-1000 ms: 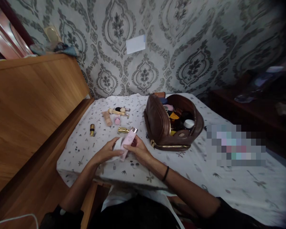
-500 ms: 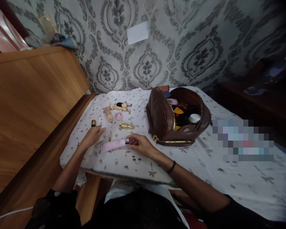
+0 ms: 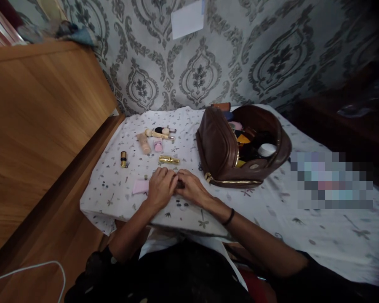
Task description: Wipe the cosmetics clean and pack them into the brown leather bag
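My left hand [image 3: 162, 186] and my right hand [image 3: 192, 188] meet above the front of the cloth, fingers closed and curled toward each other. Between them a small dark brown item [image 3: 180, 184] shows, held in my right fingers; its kind is unclear. What my left fingertips grip is hidden. Beneath my left hand lies a pink squeeze tube [image 3: 140, 186], only its flat end visible. A gold lipstick-like tube [image 3: 169, 159] lies just beyond my hands. To the left is a small black-and-gold tube [image 3: 123, 159].
Behind lie a beige tube [image 3: 143, 143], a pink-capped bottle [image 3: 158, 145] and several small cosmetics. An open brown cosmetic bag [image 3: 216, 136], full of items, stands to the right. A wooden cabinet [image 3: 57, 92] borders the left; the patterned wall [image 3: 202, 75] is behind.
My left hand has moved right, from beside the black-and-gold tube to my right hand, and now covers most of the pink tube. The view has shifted slightly.
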A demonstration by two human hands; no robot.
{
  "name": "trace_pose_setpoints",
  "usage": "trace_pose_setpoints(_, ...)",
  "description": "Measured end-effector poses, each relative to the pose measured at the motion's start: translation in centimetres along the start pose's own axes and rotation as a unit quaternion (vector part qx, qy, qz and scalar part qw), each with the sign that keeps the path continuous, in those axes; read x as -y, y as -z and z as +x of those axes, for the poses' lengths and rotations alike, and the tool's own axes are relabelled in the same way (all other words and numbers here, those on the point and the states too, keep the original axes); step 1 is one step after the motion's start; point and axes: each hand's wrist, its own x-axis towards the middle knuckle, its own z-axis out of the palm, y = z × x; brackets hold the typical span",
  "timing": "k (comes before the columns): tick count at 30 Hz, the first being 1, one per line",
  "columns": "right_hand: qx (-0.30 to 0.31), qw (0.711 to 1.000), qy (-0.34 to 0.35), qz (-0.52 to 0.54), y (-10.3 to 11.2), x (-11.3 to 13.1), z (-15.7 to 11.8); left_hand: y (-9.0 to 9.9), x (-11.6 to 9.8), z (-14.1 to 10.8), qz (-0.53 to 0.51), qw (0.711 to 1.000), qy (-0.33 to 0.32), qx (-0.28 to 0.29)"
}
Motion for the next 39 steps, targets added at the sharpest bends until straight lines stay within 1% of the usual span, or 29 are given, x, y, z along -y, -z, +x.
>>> trace_pose_setpoints(2, -0.003, 1.000, -0.001, -0.003, -0.1, -0.1, 0.0, 0.0, 0.5, -0.5, 0.049, 0.999, -0.017, 0.010)
trace_pose_setpoints(4, 0.000, 1.000, -0.003, -0.005, -0.1, 0.0, -0.1, 0.1, 1.0, -0.8, 0.075, 0.997, -0.027, 0.015)
trace_pose_setpoints(7, 0.010, 1.000, -0.011, 0.004, 0.0, 0.2, -0.1, 0.3, 2.2, -1.2, 0.090, 0.996, -0.016, 0.014)
trace_pose_setpoints(10, 0.014, 1.000, -0.022, 0.010, 0.1, 0.2, -0.1, 0.6, 4.3, -1.6, 0.108, 0.994, 0.018, -0.003)
trace_pose_setpoints(14, 0.011, 1.000, -0.020, 0.018, 0.0, 0.0, -0.3, 1.4, 8.1, -2.9, 0.138, 0.988, 0.063, -0.022)
trace_pose_setpoints(17, 0.009, 1.000, -0.017, 0.022, 0.0, -0.1, -0.3, 2.2, 10.2, -3.8, 0.135, 0.984, 0.119, -0.001)
trace_pose_setpoints(19, 0.008, 1.000, -0.017, 0.019, 0.0, -0.1, -0.3, 2.7, 10.9, -4.1, 0.125, 0.981, 0.144, 0.018)
trace_pose_setpoints(22, 0.009, 1.000, -0.012, 0.018, 0.0, 0.0, -0.3, 3.1, 11.2, -4.3, 0.115, 0.982, 0.150, 0.027)
trace_pose_setpoints(25, 0.008, 1.000, -0.005, 0.027, 0.1, 0.1, -0.4, 3.5, 10.9, -4.9, 0.123, 0.984, 0.128, 0.029)
trace_pose_setpoints(28, -0.001, 0.999, 0.000, 0.045, 0.1, 0.3, -0.5, 3.9, 10.8, -6.5, 0.137, 0.984, 0.103, 0.040)
trace_pose_setpoints(31, 0.001, 0.999, 0.007, 0.054, 0.1, 0.5, -0.6, 4.5, 11.2, -8.5, 0.140, 0.984, 0.089, 0.060)
trace_pose_setpoints(34, 0.007, 0.998, 0.012, 0.057, 0.2, 0.8, -0.6, 5.4, 11.8, -9.7, 0.100, 0.989, 0.082, 0.078)
trace_pose_setpoints(37, 0.005, 0.997, 0.017, 0.073, 0.2, 0.8, -0.5, 6.4, 11.6, -9.5, 0.032, 0.993, 0.087, 0.075)
trace_pose_setpoints(39, 0.004, 0.996, 0.017, 0.082, 0.3, 0.8, -0.5, 6.9, 10.6, -8.7, 0.005, 0.995, 0.095, 0.043)
